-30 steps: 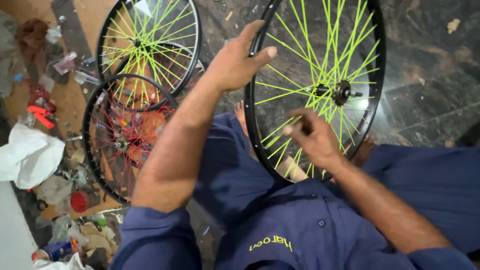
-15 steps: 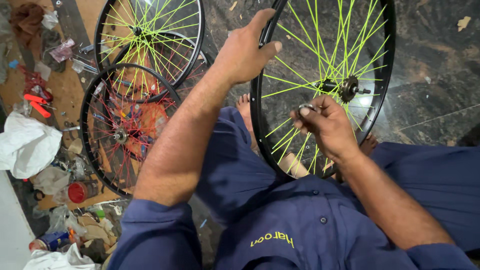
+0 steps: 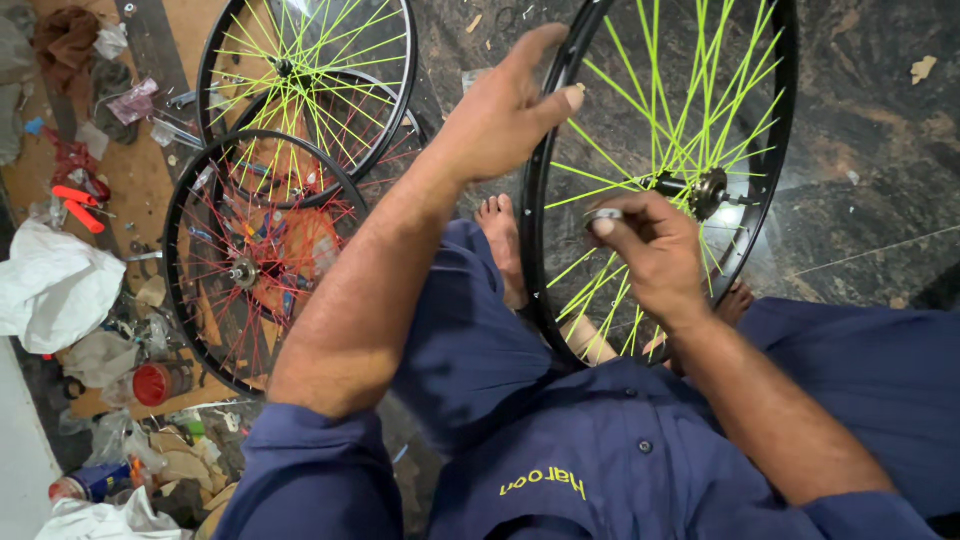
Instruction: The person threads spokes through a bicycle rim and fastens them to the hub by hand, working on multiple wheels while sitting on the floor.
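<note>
Head view, looking down over a seated person in dark blue work clothes. We record a black-rimmed bicycle wheel [image 3: 770, 130] with neon yellow-green spokes, standing roughly upright on the dark stone floor [image 3: 880, 180] between the person's bare feet.

Left hand [image 3: 505, 115]: we see it resting on the upper left of the rim, fingers spread and curled over the edge, thumb along the inner side. The hold looks loose, more a steadying contact than a tight clasp.

Right hand [image 3: 650, 250]: we see it among the spokes just left of the metal hub [image 3: 708, 190]. Thumb and forefinger are pinched on a small round metal tool [image 3: 603, 215], probably a spoke key, though it is too small for us to be sure. The remaining fingers are curled in.

Surroundings, left side: a second wheel with yellow-green spokes [image 3: 300, 80] lies partly over a wheel with red spokes [image 3: 250, 270], both on a wooden board. Near them we note a crumpled white plastic bag [image 3: 55, 285], a red round tin [image 3: 155, 383], orange-handled pliers [image 3: 80, 200] and a blue spray can [image 3: 90, 483] among scattered scraps.
</note>
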